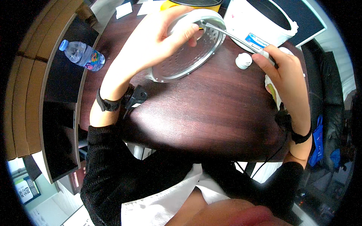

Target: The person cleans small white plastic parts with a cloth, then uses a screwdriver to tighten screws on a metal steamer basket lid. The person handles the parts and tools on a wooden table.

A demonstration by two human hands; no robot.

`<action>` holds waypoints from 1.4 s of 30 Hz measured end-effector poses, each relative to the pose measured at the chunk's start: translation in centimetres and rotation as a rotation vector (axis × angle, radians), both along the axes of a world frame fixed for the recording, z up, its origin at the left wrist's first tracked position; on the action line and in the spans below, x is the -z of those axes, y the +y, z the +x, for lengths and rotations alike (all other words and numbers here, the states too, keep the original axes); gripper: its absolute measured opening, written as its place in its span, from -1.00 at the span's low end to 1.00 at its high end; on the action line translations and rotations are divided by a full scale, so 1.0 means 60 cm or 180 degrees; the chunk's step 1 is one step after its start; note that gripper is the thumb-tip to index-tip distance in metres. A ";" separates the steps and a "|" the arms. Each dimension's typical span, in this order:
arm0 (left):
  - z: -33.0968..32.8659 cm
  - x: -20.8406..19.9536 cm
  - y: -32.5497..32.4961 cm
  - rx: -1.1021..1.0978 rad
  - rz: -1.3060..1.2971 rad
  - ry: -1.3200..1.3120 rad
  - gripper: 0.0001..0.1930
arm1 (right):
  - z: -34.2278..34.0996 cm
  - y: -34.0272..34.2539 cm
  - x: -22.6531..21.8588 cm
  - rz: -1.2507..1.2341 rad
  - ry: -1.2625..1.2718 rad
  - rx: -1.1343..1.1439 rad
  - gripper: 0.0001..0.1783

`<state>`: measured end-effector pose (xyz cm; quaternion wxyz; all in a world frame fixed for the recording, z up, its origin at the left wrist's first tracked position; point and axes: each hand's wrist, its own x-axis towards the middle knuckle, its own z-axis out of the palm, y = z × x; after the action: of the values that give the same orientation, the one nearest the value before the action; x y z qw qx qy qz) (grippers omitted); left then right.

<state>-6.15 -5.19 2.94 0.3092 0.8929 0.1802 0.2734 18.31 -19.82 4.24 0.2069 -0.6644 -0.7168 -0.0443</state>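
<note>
My left hand [152, 43] grips a round, clear perforated lid [190, 59] with a pale rim, holding it tilted up off the dark wooden table. Its thumb and fingers close near the lid's middle. In my right hand [284, 73] is a screwdriver [232, 35] with a long thin metal shaft, pinched by its handle. The shaft slants left, and its tip meets the middle of the lid beside my left thumb; what it touches there is too small to make out. A small white knob [244, 61] stands on the table just left of my right hand.
A white tub [256, 22] with a blue label stands at the far right, and a yellow-and-black container [194, 3] behind the lid. At the left is a water bottle [83, 55] with a blue cap. The table's [196, 124] near edge curves in front of me.
</note>
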 end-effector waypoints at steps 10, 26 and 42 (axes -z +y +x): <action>-0.001 0.004 0.003 0.0029 -0.0105 -0.0167 -0.60 | 0.002 -0.002 -0.024 0.0117 -0.0025 -0.0381 -0.62; -0.005 -0.006 -0.009 -0.0170 -0.0166 0.0024 -0.56 | -0.046 -0.010 0.069 -0.2257 0.4004 -0.0175 -0.45; -0.004 -0.004 -0.018 -0.0161 -0.0045 -0.0078 -0.59 | -0.043 -0.003 -0.054 0.0373 -0.1512 0.0515 -0.51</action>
<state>-6.38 -6.25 3.16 0.3106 0.8824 0.2008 0.2907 15.74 -20.01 7.47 0.0667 -0.6775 -0.6860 -0.2569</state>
